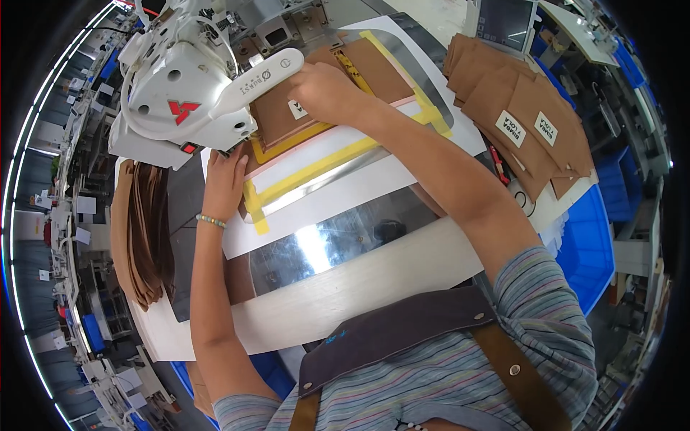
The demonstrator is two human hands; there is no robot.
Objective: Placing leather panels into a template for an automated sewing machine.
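Hands are working apart, grips unclear. The right hand [327, 95] is overlying the labelled brown panel [276, 126]; the left hand [226, 181] is flanking its near-left corner.

a blue bin [598, 248] sits at right, a dark screen [505, 21] farther back.

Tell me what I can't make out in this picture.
All in the head view:
Right hand: its own back hides the fingertips, so any grip is unclear.
Left hand: fingertip contact is lost beside the white machine head, whose casing hides what lies behind.
Screen: cut off by the top edge.
Brown stack: overlap hides the count.
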